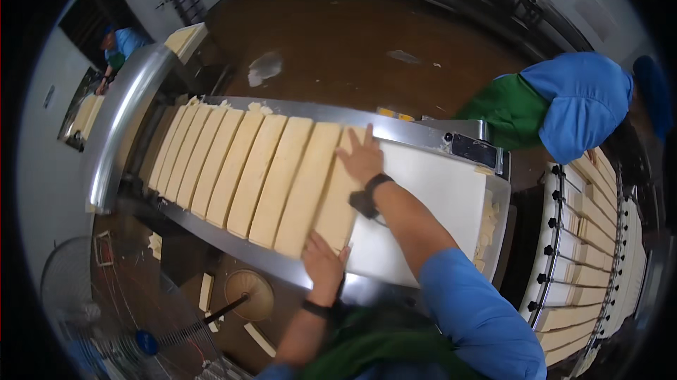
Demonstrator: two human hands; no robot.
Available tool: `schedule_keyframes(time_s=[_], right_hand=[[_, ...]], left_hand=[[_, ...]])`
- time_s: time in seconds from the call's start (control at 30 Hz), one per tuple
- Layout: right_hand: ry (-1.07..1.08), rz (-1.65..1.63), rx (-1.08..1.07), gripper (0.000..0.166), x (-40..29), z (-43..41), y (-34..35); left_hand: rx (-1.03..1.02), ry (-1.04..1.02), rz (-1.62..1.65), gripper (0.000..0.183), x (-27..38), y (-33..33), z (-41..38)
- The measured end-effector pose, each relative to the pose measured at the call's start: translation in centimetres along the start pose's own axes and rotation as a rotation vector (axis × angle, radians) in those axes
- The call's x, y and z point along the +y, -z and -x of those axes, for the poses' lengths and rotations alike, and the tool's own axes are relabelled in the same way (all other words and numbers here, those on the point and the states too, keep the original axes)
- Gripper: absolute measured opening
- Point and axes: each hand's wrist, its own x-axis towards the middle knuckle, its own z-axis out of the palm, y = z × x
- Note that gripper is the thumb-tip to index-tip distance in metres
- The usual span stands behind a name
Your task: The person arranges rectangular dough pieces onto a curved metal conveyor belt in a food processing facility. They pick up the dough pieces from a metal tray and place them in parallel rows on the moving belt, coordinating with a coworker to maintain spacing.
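Several long pale slabs, which look like dough, lie side by side across a conveyor with a white belt (423,210). On the slab at the right end of the row (338,200), my right hand (362,157) rests near the far end with its fingers spread. At that slab's near end is my left hand (322,263), its fingertips on the slab and the thumb at its right edge. The neighbouring slab (308,189) lies close on the left. Both wrists wear dark bands, the right one with a small dark device.
A curved metal cover (127,126) spans the conveyor's left end. A bin of scraps (492,226) stands at its right end. A co-worker (571,99) bends over a second conveyor (579,253) at right; another person (124,46) is far left. A fan (148,340) stands lower left.
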Motion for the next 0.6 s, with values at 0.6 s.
schedule_keyframes(time_s=[0.6], right_hand=[[-0.734, -0.24, 0.549, 0.083, 24.8, 17.7, 14.5]], left_hand=[[-0.64, -0.561, 0.42, 0.081, 14.1, 3.0, 4.3]])
